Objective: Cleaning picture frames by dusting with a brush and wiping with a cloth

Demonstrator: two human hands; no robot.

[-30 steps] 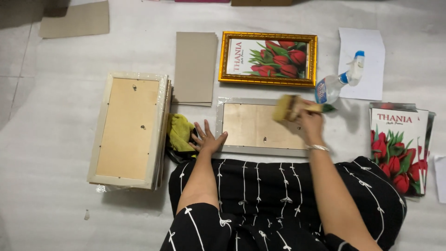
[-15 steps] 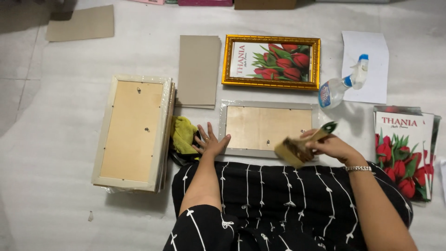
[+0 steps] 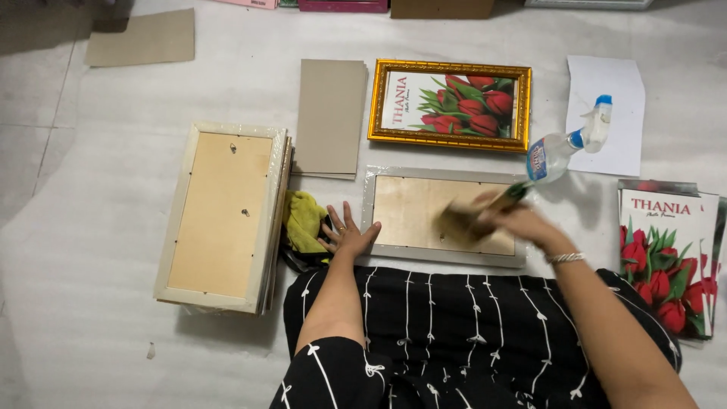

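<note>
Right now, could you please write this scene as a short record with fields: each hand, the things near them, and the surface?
left hand: flat, fingers spread, pressing the left edge of the face-down frame
right hand: blurred, holds a brush on the frame's back
yellow cloth: beside the left hand
spray bottle: lying beyond the right hand
gold frame: face up, shows red tulips
stack of frames: face down, to the left
tulip prints: piled at the right
floor: white sheet

Pale frame (image 3: 413,216) lying flat, back up, before the knees, blurred brush (image 3: 463,223) on its backing
</note>
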